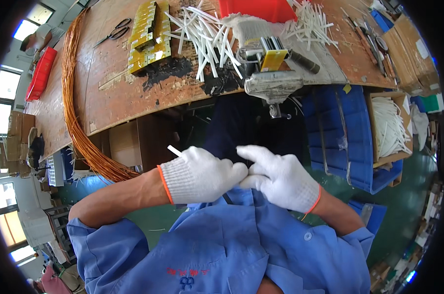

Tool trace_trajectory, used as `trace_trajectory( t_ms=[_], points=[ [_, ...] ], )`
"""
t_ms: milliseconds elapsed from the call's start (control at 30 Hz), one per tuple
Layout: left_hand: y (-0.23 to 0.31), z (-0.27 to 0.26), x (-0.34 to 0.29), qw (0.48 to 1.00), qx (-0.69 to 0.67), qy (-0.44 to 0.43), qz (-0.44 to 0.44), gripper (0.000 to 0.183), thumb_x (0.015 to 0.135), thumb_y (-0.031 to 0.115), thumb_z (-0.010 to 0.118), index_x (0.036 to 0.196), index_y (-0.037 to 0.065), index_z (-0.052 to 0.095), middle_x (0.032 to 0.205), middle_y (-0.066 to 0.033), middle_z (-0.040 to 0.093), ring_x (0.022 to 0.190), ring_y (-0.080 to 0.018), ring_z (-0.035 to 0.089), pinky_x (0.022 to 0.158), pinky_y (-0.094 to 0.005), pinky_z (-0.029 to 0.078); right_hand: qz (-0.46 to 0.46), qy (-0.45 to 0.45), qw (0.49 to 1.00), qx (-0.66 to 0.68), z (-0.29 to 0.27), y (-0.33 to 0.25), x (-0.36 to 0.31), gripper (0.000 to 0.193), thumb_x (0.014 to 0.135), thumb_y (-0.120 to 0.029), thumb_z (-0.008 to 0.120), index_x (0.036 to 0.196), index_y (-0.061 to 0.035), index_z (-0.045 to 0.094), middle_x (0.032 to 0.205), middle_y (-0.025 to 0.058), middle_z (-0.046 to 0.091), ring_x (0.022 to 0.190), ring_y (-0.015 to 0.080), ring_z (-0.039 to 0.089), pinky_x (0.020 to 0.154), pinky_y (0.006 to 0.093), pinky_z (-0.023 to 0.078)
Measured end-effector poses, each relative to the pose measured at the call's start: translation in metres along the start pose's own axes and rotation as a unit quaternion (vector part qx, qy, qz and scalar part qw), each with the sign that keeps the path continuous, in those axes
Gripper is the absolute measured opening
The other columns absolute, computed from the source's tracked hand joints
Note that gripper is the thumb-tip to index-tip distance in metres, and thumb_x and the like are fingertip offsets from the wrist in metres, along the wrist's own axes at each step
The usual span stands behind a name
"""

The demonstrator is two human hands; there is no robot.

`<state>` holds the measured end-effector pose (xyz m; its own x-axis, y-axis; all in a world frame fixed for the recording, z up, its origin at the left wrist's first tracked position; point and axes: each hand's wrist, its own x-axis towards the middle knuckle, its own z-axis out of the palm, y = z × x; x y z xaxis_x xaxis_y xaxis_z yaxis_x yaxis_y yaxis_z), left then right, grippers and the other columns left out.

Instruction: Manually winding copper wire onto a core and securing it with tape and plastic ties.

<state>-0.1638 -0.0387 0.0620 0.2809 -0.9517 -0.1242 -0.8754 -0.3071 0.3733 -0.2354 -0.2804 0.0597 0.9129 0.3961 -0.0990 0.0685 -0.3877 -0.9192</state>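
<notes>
Both my hands wear white knitted gloves with orange cuffs and meet in front of my blue shirt. My left hand (202,175) is closed in a fist. A short white tube (174,151) pokes out from its far side, near the cuff. Touching its fingertips, my right hand (281,179) has thumb and fingers pinched together, with the index finger stretched above. Whatever lies between the fingertips is hidden by the gloves. Beyond the hands, a vise (273,81) at the bench edge carries a yellow-taped block (274,60).
On the worn wooden bench (109,100) lie loose white tubes (205,36), yellow-taped parts (151,39), black scissors (116,32) and a red bin (259,9). A copper wire bundle (71,93) hangs over the left edge. At right, a box of white tubes (389,127) adjoins a blue crate (330,137).
</notes>
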Motion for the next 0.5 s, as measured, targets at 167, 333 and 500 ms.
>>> trace_trajectory(
  t_ms=[167,333,500],
  points=[
    [-0.015,-0.011,-0.014,0.996,-0.002,0.054,-0.064,0.029,0.104,0.032,0.073,0.093,0.008,0.062,0.074,-0.0085,0.067,0.057,-0.0307,0.072,0.046,-0.0462,0.053,0.045,0.021,0.999,-0.018,-0.018,0.001,-0.008,0.027,0.1,-0.016,0.081,0.123,-0.0034,0.075,0.091,0.0172,0.079,0.081,0.0294,0.081,0.072,0.038,0.062],
    [-0.005,0.003,-0.011,0.998,0.063,0.03,-0.008,0.031,0.1,0.033,0.075,0.088,0.008,0.062,0.071,-0.0068,0.067,0.055,-0.0282,0.072,0.045,-0.0431,0.054,-0.066,0.029,0.993,-0.091,0.008,0.004,-0.005,0.017,0.1,-0.016,0.079,0.114,-0.0061,0.076,0.088,0.0166,0.075,0.08,0.0371,0.076,0.07,0.0434,0.06],
    [-0.027,-0.018,-0.02,0.989,0.106,0.082,-0.067,0.026,0.1,0.031,0.074,0.09,0.01,0.063,0.07,-0.0069,0.066,0.061,-0.0284,0.074,0.049,-0.0436,0.054,-0.038,0.121,0.99,-0.062,0.0,0.011,-0.013,0.016,0.101,-0.011,0.078,0.115,-0.0038,0.075,0.09,0.0152,0.077,0.082,0.0333,0.079,0.072,0.0403,0.062]
  ],
)
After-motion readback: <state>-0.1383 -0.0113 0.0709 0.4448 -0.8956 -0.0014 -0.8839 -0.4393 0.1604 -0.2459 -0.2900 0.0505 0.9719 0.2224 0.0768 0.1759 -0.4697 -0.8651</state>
